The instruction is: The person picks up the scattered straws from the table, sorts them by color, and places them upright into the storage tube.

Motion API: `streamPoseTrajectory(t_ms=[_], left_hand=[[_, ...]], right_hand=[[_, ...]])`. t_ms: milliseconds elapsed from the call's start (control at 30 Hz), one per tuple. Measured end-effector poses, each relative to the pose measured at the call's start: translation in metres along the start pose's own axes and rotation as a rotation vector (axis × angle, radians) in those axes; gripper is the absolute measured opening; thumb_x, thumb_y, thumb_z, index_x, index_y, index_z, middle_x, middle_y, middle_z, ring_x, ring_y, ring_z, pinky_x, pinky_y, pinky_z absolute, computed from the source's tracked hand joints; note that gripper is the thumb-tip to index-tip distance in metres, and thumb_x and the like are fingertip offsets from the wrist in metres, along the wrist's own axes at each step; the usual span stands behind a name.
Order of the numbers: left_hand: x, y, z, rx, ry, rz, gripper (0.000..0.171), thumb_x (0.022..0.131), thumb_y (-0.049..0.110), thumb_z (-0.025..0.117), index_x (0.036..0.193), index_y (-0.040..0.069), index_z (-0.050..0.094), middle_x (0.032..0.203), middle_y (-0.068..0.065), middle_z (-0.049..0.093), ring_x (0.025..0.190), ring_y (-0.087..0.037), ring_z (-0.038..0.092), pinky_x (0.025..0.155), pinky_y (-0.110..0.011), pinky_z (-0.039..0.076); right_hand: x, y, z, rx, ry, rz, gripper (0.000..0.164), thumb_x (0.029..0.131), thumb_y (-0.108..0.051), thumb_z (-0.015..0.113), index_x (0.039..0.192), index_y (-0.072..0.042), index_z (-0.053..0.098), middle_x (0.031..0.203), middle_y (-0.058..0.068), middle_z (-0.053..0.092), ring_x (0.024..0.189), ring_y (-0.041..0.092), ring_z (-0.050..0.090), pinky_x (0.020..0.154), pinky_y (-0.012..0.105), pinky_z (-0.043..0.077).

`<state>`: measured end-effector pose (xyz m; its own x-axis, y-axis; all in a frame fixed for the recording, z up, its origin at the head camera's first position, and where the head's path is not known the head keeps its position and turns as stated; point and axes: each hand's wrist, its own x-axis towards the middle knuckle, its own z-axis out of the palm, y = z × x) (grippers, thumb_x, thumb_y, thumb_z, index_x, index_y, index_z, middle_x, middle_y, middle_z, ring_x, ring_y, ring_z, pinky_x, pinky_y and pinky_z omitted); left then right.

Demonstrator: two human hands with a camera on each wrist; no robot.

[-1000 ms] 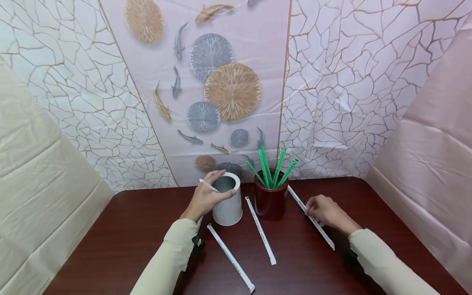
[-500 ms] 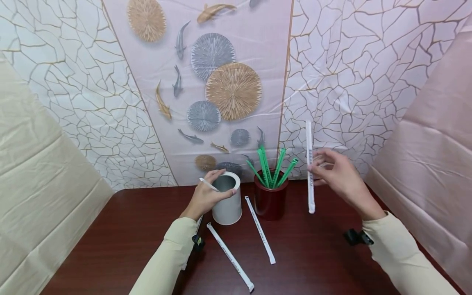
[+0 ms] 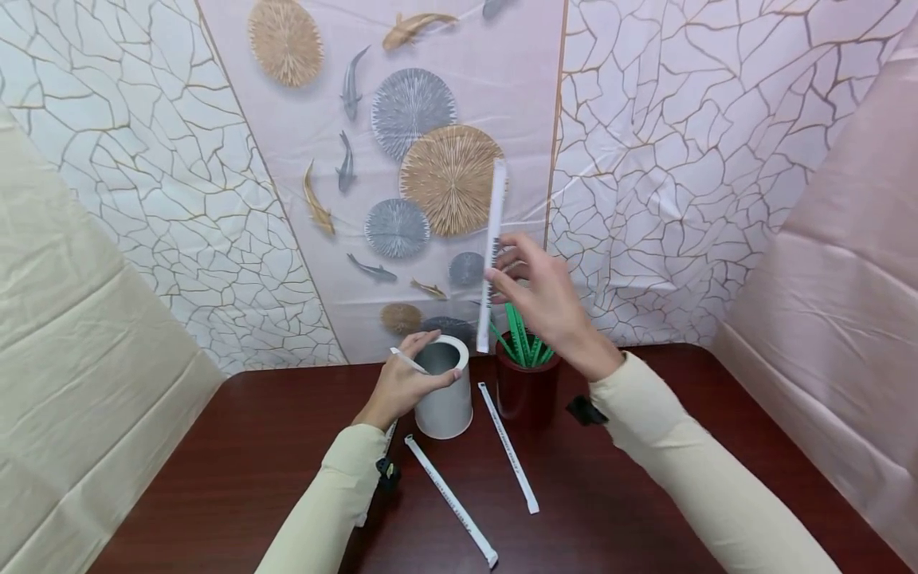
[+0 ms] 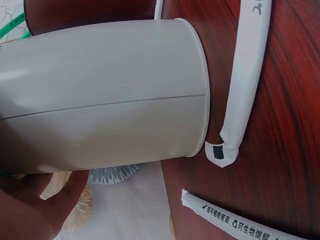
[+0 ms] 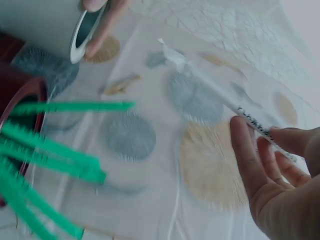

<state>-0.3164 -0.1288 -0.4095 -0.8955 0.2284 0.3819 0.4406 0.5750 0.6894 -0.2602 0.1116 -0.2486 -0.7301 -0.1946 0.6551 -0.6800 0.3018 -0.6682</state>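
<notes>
My right hand (image 3: 548, 299) pinches a white paper-wrapped straw (image 3: 493, 239) between thumb and fingers. That straw stands nearly upright above the table, its lower end above the gap between the two cups. With thumb and fingers spread across its rim, my left hand (image 3: 405, 383) holds a light grey cup (image 3: 443, 406). Another white wrapped straw (image 3: 407, 360) leans out of this cup over the left hand. Several green wrapped straws (image 5: 65, 155) stand in a dark red cup (image 3: 527, 399), partly hidden behind the right hand in the head view.
Two white wrapped straws lie on the dark red-brown table (image 3: 237, 462): one straw (image 3: 508, 446) between the cups, another straw (image 3: 450, 501) nearer the front. A further straw (image 3: 366, 510) is partly hidden under the left forearm. Patterned cloth (image 3: 645, 159) hangs behind.
My right hand has picked the white straw up off the table at the right, turned it upright and carried it left past the red cup. My left hand has stayed on the grey cup.
</notes>
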Motion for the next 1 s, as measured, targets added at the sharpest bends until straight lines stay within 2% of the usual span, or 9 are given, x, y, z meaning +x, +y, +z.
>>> streamPoseTrajectory(t_ms=[167, 233, 400, 567, 667, 800, 900, 1000], left_hand=[[0.003, 0.001, 0.001, -0.008, 0.005, 0.005, 0.083, 0.082, 0.046, 0.090, 0.153, 0.016, 0.059, 0.151, -0.006, 0.054, 0.132, -0.033, 0.056, 0.103, -0.054, 0.051], [0.004, 0.002, 0.001, -0.010, 0.003, 0.006, 0.082, 0.082, 0.046, 0.089, 0.152, 0.017, 0.059, 0.150, -0.005, 0.054, 0.131, -0.031, 0.057, 0.103, -0.053, 0.051], [0.004, 0.004, 0.002, -0.016, 0.007, 0.007, 0.082, 0.082, 0.046, 0.089, 0.152, 0.016, 0.058, 0.150, -0.003, 0.055, 0.136, -0.030, 0.054, 0.107, -0.053, 0.048], [0.004, 0.005, 0.003, -0.012, 0.008, 0.004, 0.084, 0.082, 0.047, 0.088, 0.152, 0.011, 0.058, 0.151, -0.003, 0.055, 0.136, -0.030, 0.054, 0.108, -0.053, 0.048], [0.004, 0.005, 0.002, -0.003, 0.005, 0.001, 0.084, 0.082, 0.046, 0.088, 0.152, 0.011, 0.057, 0.150, -0.003, 0.055, 0.132, -0.029, 0.056, 0.105, -0.052, 0.050], [0.003, 0.002, 0.001, 0.003, 0.001, -0.010, 0.084, 0.083, 0.046, 0.088, 0.153, 0.013, 0.057, 0.150, -0.001, 0.055, 0.130, -0.027, 0.057, 0.103, -0.050, 0.051], [0.002, 0.001, 0.001, 0.002, 0.004, -0.016, 0.084, 0.083, 0.045, 0.089, 0.153, 0.012, 0.057, 0.151, -0.002, 0.055, 0.131, -0.027, 0.057, 0.104, -0.050, 0.051], [0.002, -0.001, 0.001, -0.006, 0.007, -0.013, 0.082, 0.083, 0.044, 0.089, 0.152, 0.012, 0.058, 0.151, -0.003, 0.054, 0.130, -0.027, 0.057, 0.104, -0.049, 0.052]], right_hand=[[0.015, 0.010, 0.031, -0.085, -0.074, -0.064, 0.038, 0.099, 0.003, 0.071, 0.133, 0.004, 0.056, 0.103, 0.020, 0.070, 0.089, 0.033, 0.076, 0.072, 0.034, 0.063], [0.018, 0.017, 0.042, -0.141, -0.107, -0.057, 0.040, 0.098, 0.001, 0.072, 0.134, 0.002, 0.055, 0.105, 0.017, 0.071, 0.089, 0.030, 0.076, 0.073, 0.033, 0.063], [0.018, 0.037, 0.062, -0.189, -0.182, -0.003, 0.044, 0.099, 0.000, 0.072, 0.138, -0.001, 0.052, 0.110, 0.017, 0.070, 0.092, 0.029, 0.077, 0.076, 0.034, 0.063], [0.010, 0.055, 0.073, -0.259, -0.238, -0.017, 0.033, 0.106, -0.009, 0.065, 0.136, -0.004, 0.054, 0.112, 0.013, 0.072, 0.094, 0.026, 0.076, 0.077, 0.036, 0.063], [0.006, 0.063, 0.077, -0.257, -0.262, -0.015, 0.026, 0.109, -0.012, 0.060, 0.134, -0.004, 0.056, 0.111, 0.013, 0.073, 0.093, 0.025, 0.076, 0.076, 0.036, 0.063], [0.004, 0.072, 0.083, -0.223, -0.299, 0.036, 0.031, 0.111, -0.013, 0.055, 0.141, -0.003, 0.054, 0.112, 0.013, 0.074, 0.091, 0.025, 0.076, 0.073, 0.031, 0.062], [0.004, 0.077, 0.088, -0.233, -0.319, 0.067, 0.033, 0.111, -0.014, 0.056, 0.142, -0.003, 0.055, 0.114, 0.013, 0.074, 0.094, 0.026, 0.075, 0.075, 0.033, 0.062], [0.002, 0.081, 0.092, -0.272, -0.331, 0.057, 0.026, 0.110, -0.014, 0.059, 0.135, -0.006, 0.058, 0.115, 0.012, 0.076, 0.098, 0.025, 0.075, 0.078, 0.037, 0.061]])
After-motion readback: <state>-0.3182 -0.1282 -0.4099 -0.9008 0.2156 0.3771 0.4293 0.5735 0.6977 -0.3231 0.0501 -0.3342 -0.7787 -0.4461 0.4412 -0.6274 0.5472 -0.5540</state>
